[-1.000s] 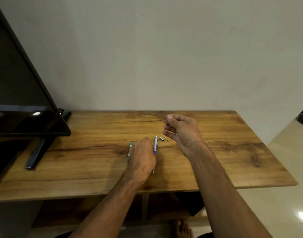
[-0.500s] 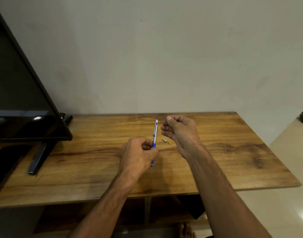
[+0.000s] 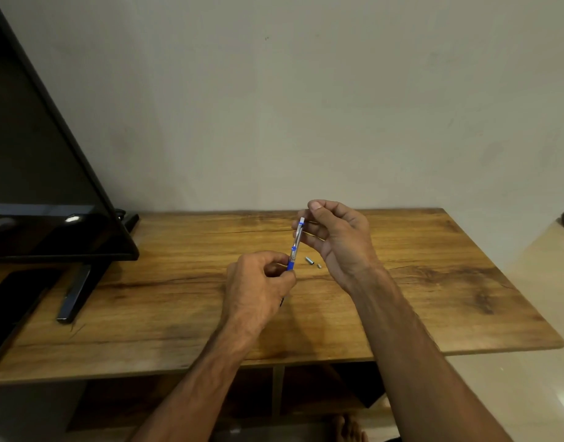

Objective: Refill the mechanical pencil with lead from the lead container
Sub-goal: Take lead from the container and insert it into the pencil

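Note:
My left hand (image 3: 258, 282) grips the mechanical pencil (image 3: 296, 242) by its blue grip and holds it nearly upright above the wooden table (image 3: 434, 282), white top end up. My right hand (image 3: 338, 237) is at the pencil's top, thumb and fingertips pinched on what looks like a thin lead (image 3: 315, 222). A small metal cap (image 3: 308, 260) and a tiny eraser piece (image 3: 319, 266) lie on the table just right of the pencil. The lead container is not visible; my left hand covers the spot where it lay.
A black TV screen (image 3: 35, 186) on a stand (image 3: 79, 288) occupies the table's left part. A plain wall rises right behind the table. Pale floor lies to the right, and a bare foot (image 3: 347, 429) shows below the table's front edge.
My left hand picked the pencil up off the table and stood it upright. My right hand shifted slightly up and left, bringing its pinched fingertips to the pencil's top end.

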